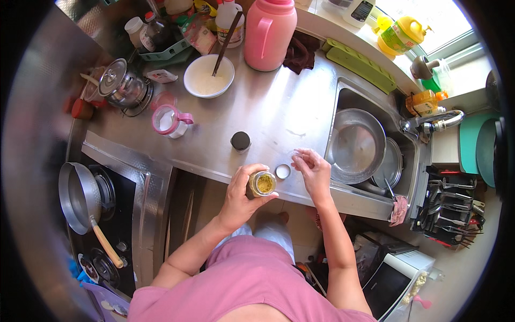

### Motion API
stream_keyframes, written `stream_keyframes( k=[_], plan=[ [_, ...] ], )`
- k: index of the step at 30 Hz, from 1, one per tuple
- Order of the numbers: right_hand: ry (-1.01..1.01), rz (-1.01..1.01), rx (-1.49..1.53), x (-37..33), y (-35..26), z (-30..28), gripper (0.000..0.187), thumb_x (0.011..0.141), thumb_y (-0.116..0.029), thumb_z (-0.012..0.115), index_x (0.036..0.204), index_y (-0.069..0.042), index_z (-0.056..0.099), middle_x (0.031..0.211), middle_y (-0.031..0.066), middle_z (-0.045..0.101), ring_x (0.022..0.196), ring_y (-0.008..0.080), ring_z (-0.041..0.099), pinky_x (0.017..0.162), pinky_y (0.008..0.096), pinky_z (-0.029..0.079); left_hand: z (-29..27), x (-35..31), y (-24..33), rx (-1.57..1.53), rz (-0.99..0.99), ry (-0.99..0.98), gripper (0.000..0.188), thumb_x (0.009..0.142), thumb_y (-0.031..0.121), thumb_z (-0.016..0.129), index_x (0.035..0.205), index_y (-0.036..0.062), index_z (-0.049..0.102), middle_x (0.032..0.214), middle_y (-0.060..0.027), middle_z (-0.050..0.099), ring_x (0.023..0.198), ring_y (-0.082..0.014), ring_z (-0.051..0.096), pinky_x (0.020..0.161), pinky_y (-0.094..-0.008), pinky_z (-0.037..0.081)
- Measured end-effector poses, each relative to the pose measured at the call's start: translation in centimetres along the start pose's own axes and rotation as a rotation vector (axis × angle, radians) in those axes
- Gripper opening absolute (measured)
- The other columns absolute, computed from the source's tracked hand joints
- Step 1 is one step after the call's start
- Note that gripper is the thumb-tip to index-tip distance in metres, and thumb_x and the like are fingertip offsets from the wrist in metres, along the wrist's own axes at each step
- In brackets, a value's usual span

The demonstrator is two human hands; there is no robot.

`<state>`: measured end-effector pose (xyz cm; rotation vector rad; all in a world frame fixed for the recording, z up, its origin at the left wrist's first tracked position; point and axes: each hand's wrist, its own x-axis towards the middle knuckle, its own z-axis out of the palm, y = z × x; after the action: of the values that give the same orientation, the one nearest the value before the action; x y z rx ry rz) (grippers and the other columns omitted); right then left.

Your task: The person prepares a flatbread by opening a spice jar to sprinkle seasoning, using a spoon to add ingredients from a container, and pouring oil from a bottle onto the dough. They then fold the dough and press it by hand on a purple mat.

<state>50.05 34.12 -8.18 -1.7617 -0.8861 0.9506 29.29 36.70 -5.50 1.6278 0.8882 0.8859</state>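
Note:
My left hand (242,188) is wrapped round a small open glass jar (264,184) with yellow-green contents, held at the counter's front edge with its mouth up. A small round lid (282,171) lies on the counter just right of the jar, its pale inside facing up. Past the lid, my right hand (313,170) hovers over the counter with thumb and fingers pinched together. Something pale and see-through seems to show at its fingertips, too small to make out. A dark-capped jar (240,141) stands beyond my left hand.
A white bowl (209,88) with a dark stick in it, a pink-lidded container (170,121) and a pink thermos jug (270,35) stand farther back. At the right, the sink (335,107) holds a metal pan (357,145). A long-handled pan (78,198) sits on the stove at the left.

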Motion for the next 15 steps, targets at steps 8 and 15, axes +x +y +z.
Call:
stream_keyframes(
  k=[8, 15],
  plan=[
    [-0.115, -0.595, -0.278, -5.6, -10.0, 2.1, 0.030, 0.086, 0.001, 0.065, 0.116, -0.001, 0.065, 0.109, 0.0171, 0.068, 0.095, 0.0276, 0.069, 0.082, 0.0320, 0.054, -1.8, 1.3, 0.9, 0.058, 0.054, -0.022, 0.055, 0.071, 0.015, 0.082, 0.119, 0.0072, 0.056, 0.109, -0.0119, 0.062, 0.101, -0.0323, 0.058, 0.089, -0.0407, 0.044],
    [-0.219, -0.787, -0.346, -6.6, -10.0, 1.8, 0.037, 0.084, 0.000, 0.067, 0.120, 0.001, 0.061, 0.126, 0.0192, 0.059, 0.111, 0.0378, 0.060, 0.094, 0.0411, 0.050, -2.3, 1.1, 2.1, 0.106, 0.143, 0.007, 0.058, 0.071, 0.014, 0.081, 0.121, 0.0054, 0.054, 0.110, -0.0143, 0.062, 0.101, -0.0340, 0.059, 0.087, -0.0412, 0.046]
  ],
)
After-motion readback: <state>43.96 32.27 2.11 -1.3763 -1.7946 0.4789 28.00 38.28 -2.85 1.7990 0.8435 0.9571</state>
